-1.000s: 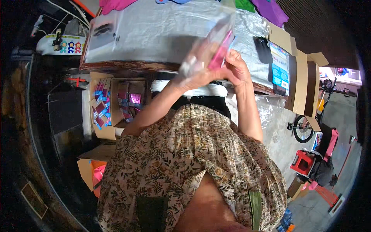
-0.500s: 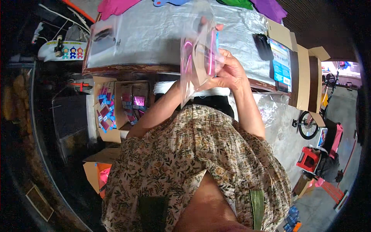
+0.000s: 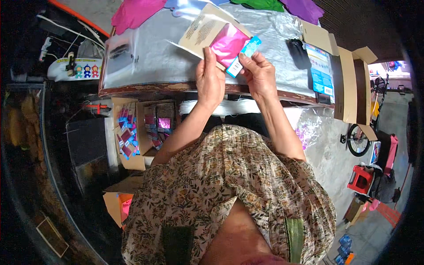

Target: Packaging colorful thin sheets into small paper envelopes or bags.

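Over the table, my two hands hold a clear plastic packet [image 3: 228, 43] with a shiny pink filling and a blue header strip along its right side. My left hand [image 3: 210, 84] is closed on its lower left, the thumb lying near the pink part. At the right, my right hand [image 3: 261, 77] pinches the blue strip, thumb on top. Behind the pink part reaches a tan printed sheet [image 3: 198, 32] with a glossy edge. Whether it is inside the packet or separate, I cannot tell.
Silvery sheeting covers the table [image 3: 163, 57]. Pink cloth [image 3: 138, 15] lies at its far left, a black object [image 3: 299, 54] and blue package [image 3: 321, 73] at its right. An open carton [image 3: 346, 88] stands beyond. Lower left, a box of packets [image 3: 128, 137] sits below table level.
The packet, upright and seen at a narrow angle before, is now tilted flat toward me, showing its pink face and blue strip. My left hand has come out from behind it.
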Motion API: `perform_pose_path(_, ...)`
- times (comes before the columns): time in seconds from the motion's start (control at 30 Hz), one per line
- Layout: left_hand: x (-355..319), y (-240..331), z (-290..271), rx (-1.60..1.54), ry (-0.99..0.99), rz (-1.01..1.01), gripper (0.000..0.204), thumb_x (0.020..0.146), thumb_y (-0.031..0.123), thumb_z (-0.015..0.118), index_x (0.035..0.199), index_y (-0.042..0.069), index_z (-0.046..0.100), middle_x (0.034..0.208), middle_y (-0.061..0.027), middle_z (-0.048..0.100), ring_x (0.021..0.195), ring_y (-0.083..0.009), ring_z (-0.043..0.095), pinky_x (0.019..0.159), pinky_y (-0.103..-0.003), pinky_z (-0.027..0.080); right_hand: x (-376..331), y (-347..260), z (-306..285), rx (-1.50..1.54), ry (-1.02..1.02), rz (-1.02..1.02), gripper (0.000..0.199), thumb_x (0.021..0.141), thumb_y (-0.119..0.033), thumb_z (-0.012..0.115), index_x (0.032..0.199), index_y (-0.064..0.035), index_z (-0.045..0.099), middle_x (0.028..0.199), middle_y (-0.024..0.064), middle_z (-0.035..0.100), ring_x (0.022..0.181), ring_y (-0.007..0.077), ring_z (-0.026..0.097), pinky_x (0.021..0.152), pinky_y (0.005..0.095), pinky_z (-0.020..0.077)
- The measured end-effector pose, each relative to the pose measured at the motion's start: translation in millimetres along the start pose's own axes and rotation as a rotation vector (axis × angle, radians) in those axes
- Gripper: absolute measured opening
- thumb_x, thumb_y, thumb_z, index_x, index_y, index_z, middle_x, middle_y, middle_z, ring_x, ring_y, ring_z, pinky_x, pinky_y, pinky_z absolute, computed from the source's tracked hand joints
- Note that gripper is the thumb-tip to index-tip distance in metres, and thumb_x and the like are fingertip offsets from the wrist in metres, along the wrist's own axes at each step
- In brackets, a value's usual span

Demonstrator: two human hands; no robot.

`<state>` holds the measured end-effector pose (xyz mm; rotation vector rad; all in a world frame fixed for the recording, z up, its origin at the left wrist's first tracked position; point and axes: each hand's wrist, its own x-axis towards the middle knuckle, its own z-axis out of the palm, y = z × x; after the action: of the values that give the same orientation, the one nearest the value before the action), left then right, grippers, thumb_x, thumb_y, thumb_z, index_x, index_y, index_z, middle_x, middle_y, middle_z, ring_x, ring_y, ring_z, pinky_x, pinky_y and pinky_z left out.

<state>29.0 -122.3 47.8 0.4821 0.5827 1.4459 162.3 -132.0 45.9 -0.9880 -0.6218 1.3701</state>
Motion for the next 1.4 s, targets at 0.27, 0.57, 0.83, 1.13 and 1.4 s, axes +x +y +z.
perform_pose_path(0.27,-6,-15,6,0.252,-0.219,0.042,0.026,0.102,0.018,0.06,0.124,0.004,0.062,0.12,-0.0011,0.065,0.104,-0.008,0.058,0.092,-0.026,0.045,5,-3,12,-0.131,0.085,-0.159,0.024,0.088,-0.004,0.075,0.109,-0.0005,0.063,0.084,-0.0012,0.068,0.066,0.0066,0.059,0.059,0.0193,0.0444)
perform_pose_path(0.57,-3,6,-2,0.086,-0.235,-0.015,0.03,0.1,0.006,0.059,0.13,0.003,0.058,0.129,-0.0052,0.062,0.12,-0.0144,0.056,0.106,-0.033,0.041,16,-28,-1,-0.238,-0.048,-0.261,0.022,0.094,-0.015,0.07,0.111,-0.0004,0.066,0.095,0.0022,0.07,0.083,0.0098,0.063,0.079,0.0276,0.0491)
perform_pose_path(0.83,-6,13,-9,0.13,-0.235,-0.037,0.031,0.1,0.006,0.058,0.131,0.002,0.057,0.128,-0.0049,0.063,0.119,-0.0132,0.057,0.105,-0.032,0.042,16,-28,-9,-0.001,-0.046,-0.082,0.015,0.092,-0.008,0.071,0.102,0.0017,0.067,0.094,0.0075,0.072,0.083,0.0146,0.068,0.08,0.0288,0.0563)
perform_pose_path(1.13,-16,5,-12,0.345,-0.145,0.132,0.026,0.101,0.009,0.06,0.126,0.001,0.062,0.119,-0.0047,0.068,0.107,-0.0116,0.062,0.095,-0.028,0.047,8,-31,-1,-0.058,0.027,-0.077,0.01,0.09,-0.009,0.074,0.092,-0.0022,0.067,0.087,0.0084,0.072,0.074,0.0163,0.069,0.072,0.0305,0.0581)
perform_pose_path(1.4,-19,12,-5,0.382,-0.168,0.06,0.027,0.101,0.01,0.059,0.125,-0.002,0.062,0.115,-0.008,0.07,0.1,-0.0164,0.067,0.092,-0.029,0.052,6,-31,2,-0.008,0.114,-0.169,0.012,0.086,-0.004,0.076,0.089,0.0016,0.067,0.083,0.0113,0.072,0.069,0.0161,0.069,0.067,0.0272,0.0575)
